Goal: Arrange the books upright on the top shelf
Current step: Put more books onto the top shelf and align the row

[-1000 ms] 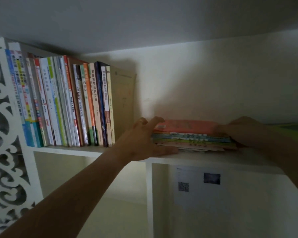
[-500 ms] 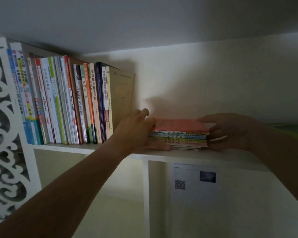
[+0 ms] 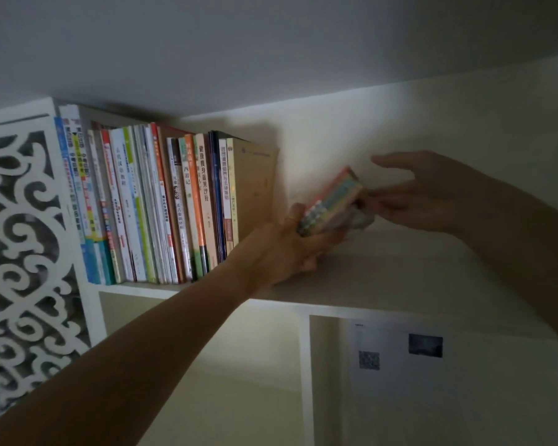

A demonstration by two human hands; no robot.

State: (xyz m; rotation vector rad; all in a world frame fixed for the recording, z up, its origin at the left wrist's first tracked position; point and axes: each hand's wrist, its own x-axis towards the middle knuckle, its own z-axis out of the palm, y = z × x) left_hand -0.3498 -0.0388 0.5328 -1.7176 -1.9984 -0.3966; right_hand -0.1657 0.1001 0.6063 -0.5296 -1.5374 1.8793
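Open room: bare top shelf (image 3: 400, 278) board runs right of the left hand's fingers and under the right hand; its front edge passes just below the left wrist; wall close behind both hands
Stack of books (image 3: 331, 204): small bundle, pink-red cover, multicoloured edges, blurred; tilted, lower end near the board, upper end leaning right; between the two hands
Left hand (image 3: 290, 249): fingers curled round the stack's lower end, gripping it
Right hand (image 3: 416, 194): fingers straight and spread, tips at the stack's right side; contact unclear
Row of upright books (image 3: 161, 207): just left of the left hand's fingers, a tan cover facing the gap
Fretwork side panel (image 3: 20, 239): far left, white
Paper sheet (image 3: 397, 355): below the shelf, under the right hand
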